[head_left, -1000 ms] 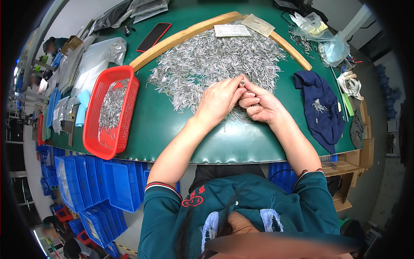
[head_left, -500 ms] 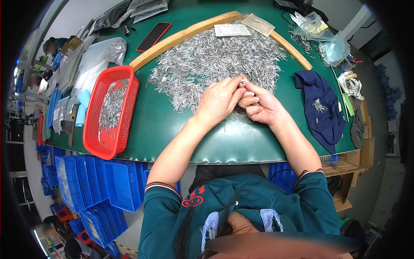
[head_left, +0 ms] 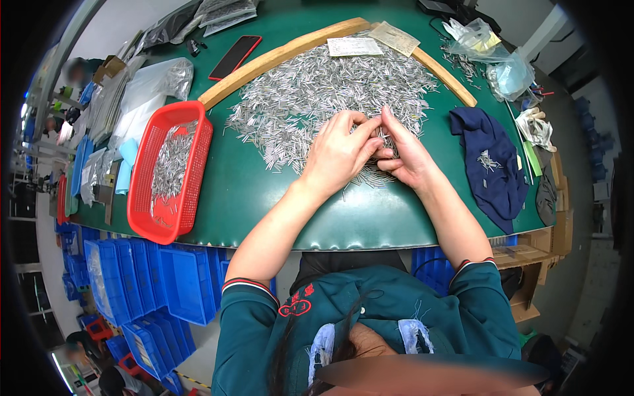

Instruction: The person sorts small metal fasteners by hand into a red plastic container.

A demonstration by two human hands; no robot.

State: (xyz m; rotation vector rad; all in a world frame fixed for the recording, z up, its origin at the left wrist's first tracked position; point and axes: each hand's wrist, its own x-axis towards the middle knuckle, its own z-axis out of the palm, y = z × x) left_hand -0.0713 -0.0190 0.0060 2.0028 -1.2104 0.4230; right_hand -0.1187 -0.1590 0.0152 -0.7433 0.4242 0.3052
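Note:
Many short, thin silvery metal pins (head_left: 284,109) lie in a wide heap on the green tabletop. Over the heap's near edge my two hands meet, fingertips touching. My left hand (head_left: 337,150) is closed, its thumb and forefinger brought together toward the right hand's fingers. The right hand (head_left: 407,155) has its fingers curled inward, with the thumb pointing up and away. Whatever small thing sits between the fingertips is hidden by the fingers.
Left of the heap stands a red perforated basket (head_left: 206,148) holding more pins. Wooden bars (head_left: 284,59) border the heap's far side, with paper slips (head_left: 354,47) nearby. A phone (head_left: 236,57) lies beyond. At right is a dark blue cloth (head_left: 492,178) with several pins on it.
My right thumb has straightened and lifted away from the pinch at the fingertips. The left fingers have shifted slightly and bent more. The small shiny bit seen between the fingertips no longer shows.

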